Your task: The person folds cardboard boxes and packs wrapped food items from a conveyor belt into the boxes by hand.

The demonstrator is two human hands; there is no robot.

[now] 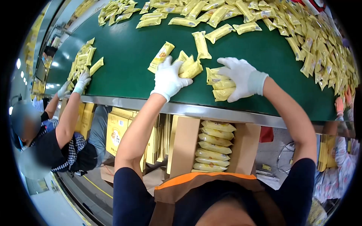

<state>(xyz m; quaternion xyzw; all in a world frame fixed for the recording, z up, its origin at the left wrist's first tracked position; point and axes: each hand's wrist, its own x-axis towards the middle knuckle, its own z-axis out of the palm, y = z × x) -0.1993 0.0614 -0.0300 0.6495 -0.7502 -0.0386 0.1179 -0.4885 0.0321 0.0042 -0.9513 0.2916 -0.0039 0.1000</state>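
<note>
My left hand [167, 80], in a white glove, curves around a small fan of yellow packets [192, 70] on the green belt. Its thumb lies along their near side, and another yellow packet [161, 56] touches its fingertips. My right hand [241, 77], also gloved in white, cups the right ends of a short row of yellow packets [220, 83], fingers above and thumb below. Part of that row is hidden under the palm. Between and beyond my hands, a single packet [201, 45] lies by itself.
An open carton [184, 143] holding a row of packets [213, 146] stands below the belt's metal edge [181, 109]. Loose packets [320, 49] pile up along the far and right sides. At left, a co-worker's gloved hands [81, 81] touch other packets. Flat yellow cartons [117, 132] lean under the belt.
</note>
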